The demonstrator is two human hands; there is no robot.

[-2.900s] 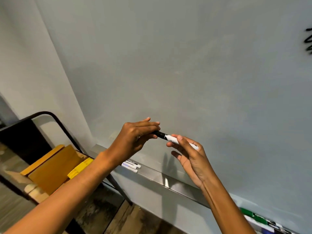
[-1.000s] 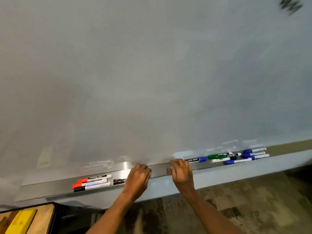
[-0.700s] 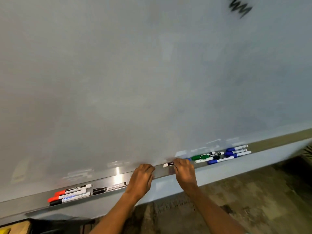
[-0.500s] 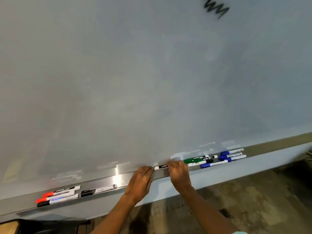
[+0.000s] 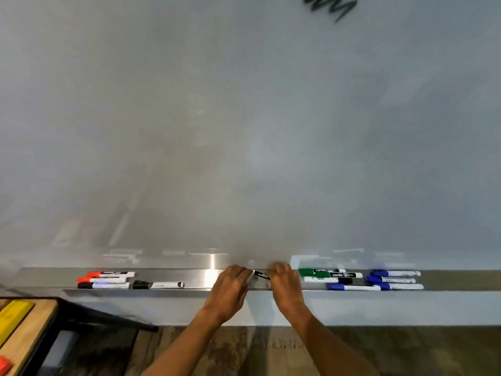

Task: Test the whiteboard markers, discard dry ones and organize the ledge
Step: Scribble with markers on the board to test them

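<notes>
A black-labelled marker lies across the metal ledge between my two hands. My left hand grips its left end and my right hand grips its right end; both ends are hidden by my fingers. On the ledge's left lie two red markers and two black markers. To the right lie green markers and several blue markers. A black scribble marks the whiteboard at top.
A wooden cart top with a yellow object and a red object stands at lower left, its black frame reaching under the ledge. Dark patterned floor lies below.
My hands brought the marker down from mid-air to the ledge. Over the last second the view shifted right and my hands closed in on the marker, now holding it at both ends.
</notes>
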